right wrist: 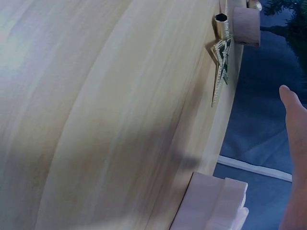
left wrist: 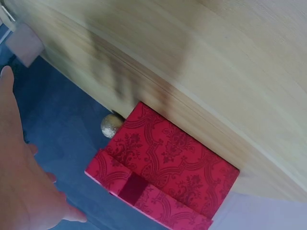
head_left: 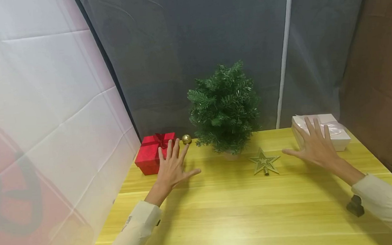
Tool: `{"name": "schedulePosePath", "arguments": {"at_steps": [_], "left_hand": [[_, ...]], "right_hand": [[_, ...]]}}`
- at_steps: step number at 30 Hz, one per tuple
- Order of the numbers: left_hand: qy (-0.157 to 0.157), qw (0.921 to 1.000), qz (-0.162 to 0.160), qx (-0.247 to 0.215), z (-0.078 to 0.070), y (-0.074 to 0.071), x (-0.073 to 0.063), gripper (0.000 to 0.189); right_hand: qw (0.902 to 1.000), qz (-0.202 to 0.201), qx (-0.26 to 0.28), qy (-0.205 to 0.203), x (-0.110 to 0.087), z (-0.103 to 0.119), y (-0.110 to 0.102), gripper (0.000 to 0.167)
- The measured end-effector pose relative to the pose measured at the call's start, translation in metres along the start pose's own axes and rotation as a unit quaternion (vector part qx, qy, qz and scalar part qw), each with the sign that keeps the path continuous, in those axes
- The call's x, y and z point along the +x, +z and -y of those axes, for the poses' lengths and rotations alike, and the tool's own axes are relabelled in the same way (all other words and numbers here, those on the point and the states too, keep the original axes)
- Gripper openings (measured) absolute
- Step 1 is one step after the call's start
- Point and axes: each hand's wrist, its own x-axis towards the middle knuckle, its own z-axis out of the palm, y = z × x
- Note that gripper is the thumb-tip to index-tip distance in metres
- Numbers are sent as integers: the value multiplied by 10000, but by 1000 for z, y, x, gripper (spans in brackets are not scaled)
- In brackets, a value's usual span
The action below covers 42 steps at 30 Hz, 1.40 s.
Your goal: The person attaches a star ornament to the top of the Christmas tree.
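With fingers spread, my left hand (head_left: 172,171) hovers above the table beside the red gift box (head_left: 147,154), which has a dark red bow. In the left wrist view the patterned red box (left wrist: 168,158) stands apart from the hand (left wrist: 24,187). My right hand (head_left: 317,145), also spread, is nearest to the white gift box (head_left: 341,140) with its pale ribbon, partly covering it in the head view. A gold star topper (head_left: 264,162) lies between the hands. Behind it stands a small green Christmas tree (head_left: 225,106) on a wooden base (right wrist: 246,26). Neither hand holds anything.
A gold ball ornament (head_left: 186,139) sits at the table's back edge, between the red box and the tree. The wooden table (head_left: 234,209) meets a grey cloth backdrop (head_left: 166,65). A white cloth (head_left: 48,89) hangs at left, a brown one (head_left: 377,90) at right.
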Motion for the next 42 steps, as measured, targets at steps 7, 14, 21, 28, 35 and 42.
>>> {"name": "schedulePosePath", "arguments": {"at_steps": [7, 14, 21, 28, 35, 42], "left_hand": [[43, 9997, -172, 159, 4, -3, -1, 112], [16, 9998, -3, 203, 7, -8, 0, 111], [130, 9996, -146, 228, 12, -19, 2, 109], [182, 9994, 29, 290, 20, -37, 11, 106], [335, 9989, -129, 315, 23, -50, 21, 106], [433, 9981, -214, 393, 20, -60, 33, 107]], "right_hand": [[10000, -11, 64, -22, -1, -2, -2, 109], [10000, 52, -6, -83, -3, -3, -1, 109], [9995, 183, 9, -252, -5, -1, 4, 109], [9990, 101, 149, -417, -5, 3, 9, 103], [9982, 173, 242, -520, -6, 10, 16, 98], [9972, 165, 267, -677, -7, 15, 27, 92]]}}
